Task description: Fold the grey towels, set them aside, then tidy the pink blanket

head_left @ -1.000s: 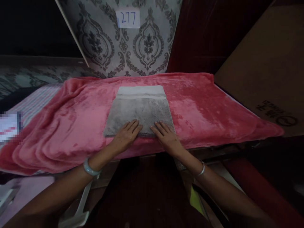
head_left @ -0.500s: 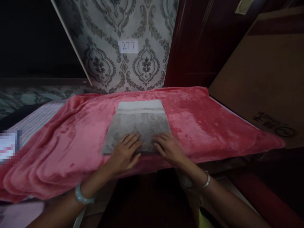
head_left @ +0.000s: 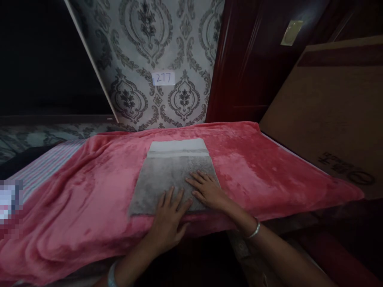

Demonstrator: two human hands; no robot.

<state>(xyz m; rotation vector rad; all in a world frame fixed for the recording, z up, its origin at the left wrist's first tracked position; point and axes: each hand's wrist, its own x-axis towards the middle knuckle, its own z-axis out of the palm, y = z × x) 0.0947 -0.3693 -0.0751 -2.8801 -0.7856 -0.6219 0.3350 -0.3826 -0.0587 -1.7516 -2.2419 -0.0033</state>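
Both the left hand (head_left: 170, 217) and right hand (head_left: 208, 190) lie flat, unclenched, on the grey towel (head_left: 167, 175)

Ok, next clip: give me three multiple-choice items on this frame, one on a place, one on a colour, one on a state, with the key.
1. Where does the grey towel lie?
A. on the pink blanket
B. on the cardboard box
C. hung on the wall

2. What colour is the band along the towel's far edge?
A. red
B. white
C. black

3. How do the hands meet the towel?
A. both lifted clear of it
B. both closed in fists around it
C. both laid flat on its near part, fingers spread

Key:
1 A: the towel sits in the middle of the blanket, with pink showing on every side.
2 B: a pale white strip runs across the far end.
3 C: the left hand and right hand rest palm down, side by side, at the near edge.
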